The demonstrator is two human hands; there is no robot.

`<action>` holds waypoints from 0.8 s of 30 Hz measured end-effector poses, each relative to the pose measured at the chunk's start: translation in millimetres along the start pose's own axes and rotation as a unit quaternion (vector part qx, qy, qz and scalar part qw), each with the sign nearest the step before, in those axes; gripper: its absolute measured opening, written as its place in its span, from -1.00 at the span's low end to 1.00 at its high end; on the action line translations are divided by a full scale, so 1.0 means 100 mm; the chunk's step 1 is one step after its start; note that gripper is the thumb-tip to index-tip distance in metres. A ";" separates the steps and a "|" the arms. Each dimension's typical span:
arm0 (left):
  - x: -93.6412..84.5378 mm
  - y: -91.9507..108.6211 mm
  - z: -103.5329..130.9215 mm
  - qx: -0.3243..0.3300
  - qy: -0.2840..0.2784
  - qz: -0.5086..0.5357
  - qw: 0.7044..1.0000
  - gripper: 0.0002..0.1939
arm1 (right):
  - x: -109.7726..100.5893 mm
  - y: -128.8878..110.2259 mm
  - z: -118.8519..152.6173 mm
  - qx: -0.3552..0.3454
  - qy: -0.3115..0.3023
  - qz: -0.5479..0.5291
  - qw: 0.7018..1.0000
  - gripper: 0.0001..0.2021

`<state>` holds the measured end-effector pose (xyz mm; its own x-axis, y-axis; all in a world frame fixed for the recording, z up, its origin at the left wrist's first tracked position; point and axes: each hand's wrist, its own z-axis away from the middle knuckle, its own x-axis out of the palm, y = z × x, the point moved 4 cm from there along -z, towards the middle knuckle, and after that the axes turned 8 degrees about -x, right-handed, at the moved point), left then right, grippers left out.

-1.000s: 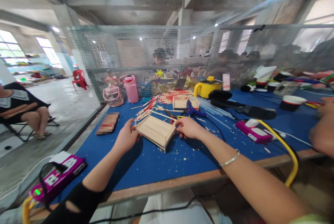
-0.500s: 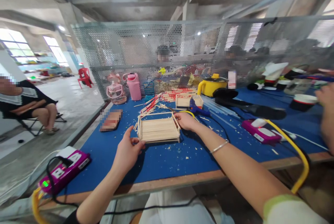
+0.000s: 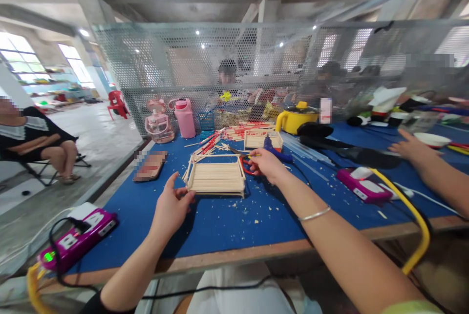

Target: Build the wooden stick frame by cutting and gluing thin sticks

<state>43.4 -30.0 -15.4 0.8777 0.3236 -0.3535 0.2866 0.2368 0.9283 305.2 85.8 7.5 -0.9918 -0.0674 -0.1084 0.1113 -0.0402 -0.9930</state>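
A small tray-like frame of pale wooden sticks lies on the blue table. My left hand grips its near left corner between thumb and fingers. Just right of the frame, my right hand is closed on scissors with red and yellow handles; the fingers cover part of them. Behind that hand lies a blue glue gun, in front of a second stick frame. Loose sticks, some with red ends, are heaped beyond the first frame.
A phone and a purple power strip lie to the left. Pink bottles and a yellow pot stand at the back. Right are another purple strip and a co-worker's hand.
My right hand has left the frame's right side and closed on the scissors. My left hand still holds the frame's corner. The co-worker's hand has reached further in.
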 end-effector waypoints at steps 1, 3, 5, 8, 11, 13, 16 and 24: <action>-0.03 0.01 0.03 0.014 0.019 -0.020 1.000 -0.22 | 0.00 -0.02 0.03 -0.003 0.014 -0.019 1.000 -0.66; -0.06 0.05 0.19 0.071 0.089 -0.059 0.992 -0.26 | 0.02 -0.01 0.11 -0.001 0.025 -0.057 0.998 -0.65; -0.02 0.13 0.42 0.147 0.167 -0.068 0.973 -0.36 | 0.08 0.04 0.21 0.016 0.012 -0.088 0.996 -0.67; 0.33 0.31 0.65 0.227 0.106 -0.038 0.967 -0.54 | 0.18 0.13 0.35 0.057 -0.036 -0.122 0.990 -0.73; 0.72 0.53 0.61 0.254 0.033 -0.075 0.964 -0.65 | 0.23 0.19 0.42 0.087 -0.083 -0.145 0.982 -0.69; 0.89 0.62 0.48 0.247 0.003 -0.114 0.962 -0.72 | 0.23 0.20 0.42 0.093 -0.102 -0.157 0.978 -0.71; 0.97 0.68 0.35 0.237 -0.004 -0.130 0.963 -0.76 | 0.22 0.22 0.41 0.088 -0.120 -0.169 0.974 -0.75; 1.00 0.63 0.38 0.244 -0.004 -0.137 0.960 -0.83 | 0.29 0.22 0.38 0.051 -0.127 -0.178 0.974 -0.77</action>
<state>164.0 -17.8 12.2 0.7455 0.3028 -0.5938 0.6518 -0.1451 0.7444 281.7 44.7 -15.3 -0.9227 -0.2753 0.2700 -0.2182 -0.2043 -0.9543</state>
